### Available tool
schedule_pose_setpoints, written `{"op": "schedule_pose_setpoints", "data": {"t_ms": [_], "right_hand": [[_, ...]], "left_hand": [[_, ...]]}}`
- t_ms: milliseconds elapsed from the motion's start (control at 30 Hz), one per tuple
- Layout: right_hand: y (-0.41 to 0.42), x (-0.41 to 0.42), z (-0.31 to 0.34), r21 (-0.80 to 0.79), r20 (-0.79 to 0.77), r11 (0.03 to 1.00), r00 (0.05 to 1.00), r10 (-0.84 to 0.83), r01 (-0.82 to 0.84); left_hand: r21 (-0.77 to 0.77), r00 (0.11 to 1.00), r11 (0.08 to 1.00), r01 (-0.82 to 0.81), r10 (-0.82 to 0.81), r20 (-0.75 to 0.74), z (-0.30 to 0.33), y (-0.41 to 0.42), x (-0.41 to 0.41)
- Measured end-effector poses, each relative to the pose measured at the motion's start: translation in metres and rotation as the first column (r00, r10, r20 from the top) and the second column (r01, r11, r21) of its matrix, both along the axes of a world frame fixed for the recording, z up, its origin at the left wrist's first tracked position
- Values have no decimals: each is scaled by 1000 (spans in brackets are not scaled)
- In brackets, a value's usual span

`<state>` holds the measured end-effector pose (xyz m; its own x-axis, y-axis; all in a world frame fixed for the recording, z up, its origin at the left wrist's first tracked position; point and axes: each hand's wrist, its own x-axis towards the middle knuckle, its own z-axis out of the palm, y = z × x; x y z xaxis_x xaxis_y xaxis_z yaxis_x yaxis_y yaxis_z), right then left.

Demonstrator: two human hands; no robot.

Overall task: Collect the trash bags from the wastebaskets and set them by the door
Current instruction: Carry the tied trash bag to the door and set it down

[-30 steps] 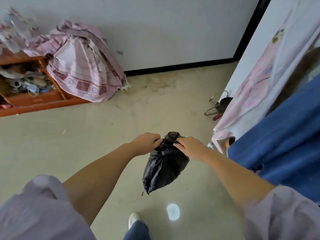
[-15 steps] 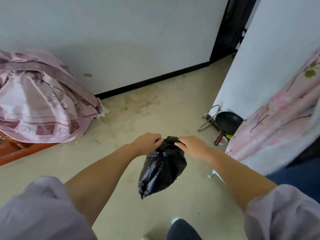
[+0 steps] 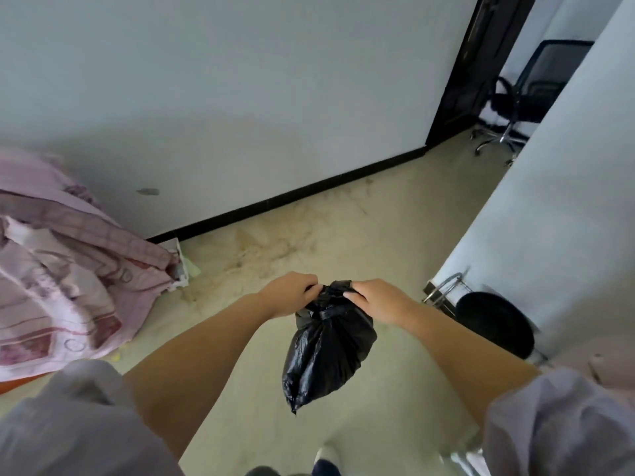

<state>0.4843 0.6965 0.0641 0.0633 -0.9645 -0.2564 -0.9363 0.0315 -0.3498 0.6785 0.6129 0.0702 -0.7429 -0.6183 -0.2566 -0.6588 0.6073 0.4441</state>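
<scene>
I read one trash bag (image 3: 328, 345) collected — left hand (image 3: 292, 297) and right hand (image 3: 376, 300) pinch its gathered neck; doorway (image 3: 481, 63) at one o'clock, not reached.

Pale lilac short sleeves (image 3: 86, 417), bare forearms

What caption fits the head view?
Both hands, left hand and right hand, grip a black trash bag's gathered top above the floor.

Open floor (image 3: 343, 235) runs ahead to the doorway (image 3: 481, 63). A pink blanket heap (image 3: 68, 269) crowds the left; a black pan (image 3: 494, 324) and wire rack (image 3: 443, 290) sit against the right wall (image 3: 549, 201).
</scene>
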Motion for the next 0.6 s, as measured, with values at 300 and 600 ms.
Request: {"op": "schedule_pose_setpoints", "data": {"t_ms": [300,600], "right_hand": [[-208,-69,-6,-4,-12,999,999,-52,52],[-366,-153,17,6,39,966,965,-258,258]], "left_hand": [[-20,996,997,72,-71,46,-8,-223,-79],[-72,953,951,300,-296,64,7,-423,-193]]}}
